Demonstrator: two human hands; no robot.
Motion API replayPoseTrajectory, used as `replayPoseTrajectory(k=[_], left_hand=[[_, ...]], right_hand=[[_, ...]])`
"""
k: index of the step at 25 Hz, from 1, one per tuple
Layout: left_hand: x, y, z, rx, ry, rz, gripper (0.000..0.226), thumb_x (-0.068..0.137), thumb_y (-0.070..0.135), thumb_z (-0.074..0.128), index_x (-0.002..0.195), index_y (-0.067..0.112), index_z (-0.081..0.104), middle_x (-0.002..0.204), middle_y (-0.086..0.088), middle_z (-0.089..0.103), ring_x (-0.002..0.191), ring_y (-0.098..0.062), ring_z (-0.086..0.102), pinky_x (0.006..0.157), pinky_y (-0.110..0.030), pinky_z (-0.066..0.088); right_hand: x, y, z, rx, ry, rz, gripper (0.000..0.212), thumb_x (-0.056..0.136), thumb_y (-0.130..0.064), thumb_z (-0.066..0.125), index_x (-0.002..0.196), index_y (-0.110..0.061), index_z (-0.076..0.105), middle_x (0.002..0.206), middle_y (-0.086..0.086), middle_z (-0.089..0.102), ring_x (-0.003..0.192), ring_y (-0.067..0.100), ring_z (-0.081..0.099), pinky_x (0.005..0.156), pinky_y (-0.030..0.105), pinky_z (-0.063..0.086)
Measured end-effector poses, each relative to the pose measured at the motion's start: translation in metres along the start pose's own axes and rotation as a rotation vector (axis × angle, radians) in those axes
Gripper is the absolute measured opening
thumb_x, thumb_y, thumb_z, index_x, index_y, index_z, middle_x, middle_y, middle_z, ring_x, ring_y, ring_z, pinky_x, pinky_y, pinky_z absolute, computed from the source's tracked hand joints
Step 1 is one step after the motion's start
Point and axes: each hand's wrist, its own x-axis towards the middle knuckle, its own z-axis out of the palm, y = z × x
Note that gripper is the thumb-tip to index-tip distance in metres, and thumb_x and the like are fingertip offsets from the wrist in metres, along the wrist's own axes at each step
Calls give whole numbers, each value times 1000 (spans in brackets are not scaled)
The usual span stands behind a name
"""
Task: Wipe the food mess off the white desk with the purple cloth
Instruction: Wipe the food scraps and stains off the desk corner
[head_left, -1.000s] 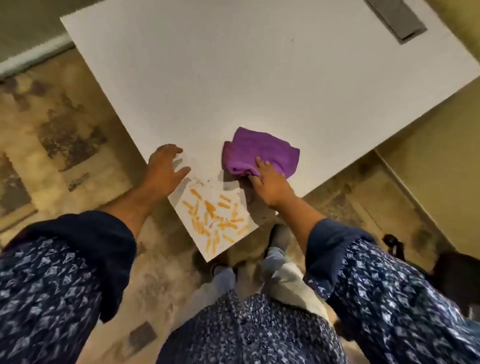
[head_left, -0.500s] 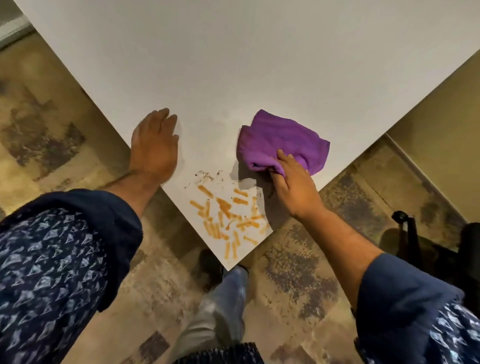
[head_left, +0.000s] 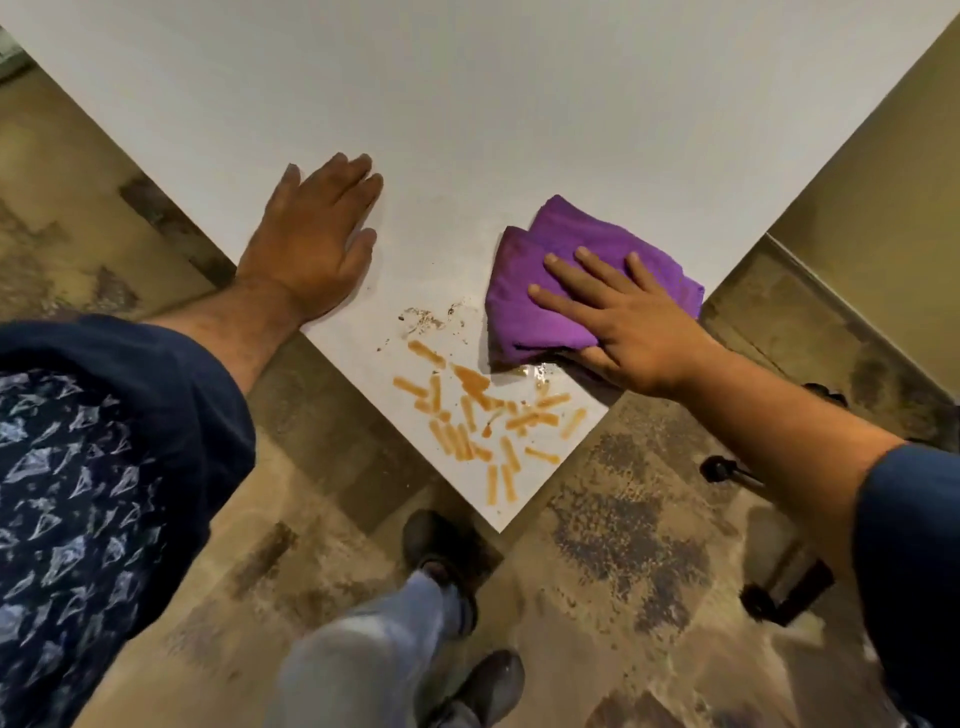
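The white desk (head_left: 519, 104) points its near corner at me. On that corner lies the food mess (head_left: 480, 415): several orange pasta pieces, an orange sauce smear and dark crumbs. A folded purple cloth (head_left: 524, 306) lies just right of and above the mess, its lower edge touching a wet patch. My right hand (head_left: 618, 317) presses flat on the cloth with fingers spread, covering its right half. My left hand (head_left: 311, 239) rests flat on the desk's left edge, left of the mess, holding nothing.
Mottled brown floor surrounds the desk corner. My shoes (head_left: 441, 561) and trouser leg stand just below the corner. Dark chair-base parts (head_left: 784, 597) sit on the floor at right. A beige wall with a baseboard (head_left: 852, 301) runs along the right.
My right hand went from gripping the cloth's near edge to lying flat on top with fingers spread. My left hand slid further onto the desk. The view moved closer to the corner.
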Motion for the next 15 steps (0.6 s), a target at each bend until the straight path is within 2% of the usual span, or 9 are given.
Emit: replayPoseTrajectory(k=[2,4,7,11,15], left_hand=[[0,-4,0,-48,16,-9,61,105,37,42,162,14,39,172,-7,34,161,-28,26,130,-51,6],[0,-6,-1,-98,31,-20,64,102,40,47,161,14,41,171,-7,36,161,-27,27,131,-47,5],[-3,-5,-5,-193,22,-37,69,96,42,52,159,16,44,171,-4,38,161,-24,28,132,-44,6],[-3,-6,-8,-227,12,-47,71,92,41,53,158,15,46,170,-4,39,161,-25,28,133,-47,7],[-1,-3,-11,-229,3,-43,73,88,39,57,155,13,49,168,-5,41,160,-26,30,133,-49,8]], right_hand=[[7,6,17,48,79,6,67,105,-62,22,169,-42,18,180,-7,7,166,26,3,129,69,4],[12,3,22,88,140,56,64,106,-60,22,168,-42,22,179,-9,12,166,24,7,129,66,5],[9,-17,21,166,205,195,60,107,-58,26,165,-44,31,177,-11,22,164,25,18,127,61,16],[-1,-42,27,260,205,195,56,107,-51,33,162,-43,40,175,-8,29,160,29,23,120,56,21],[-22,-69,37,314,227,242,56,107,-35,42,162,-41,40,174,-9,31,159,29,26,118,59,26]])
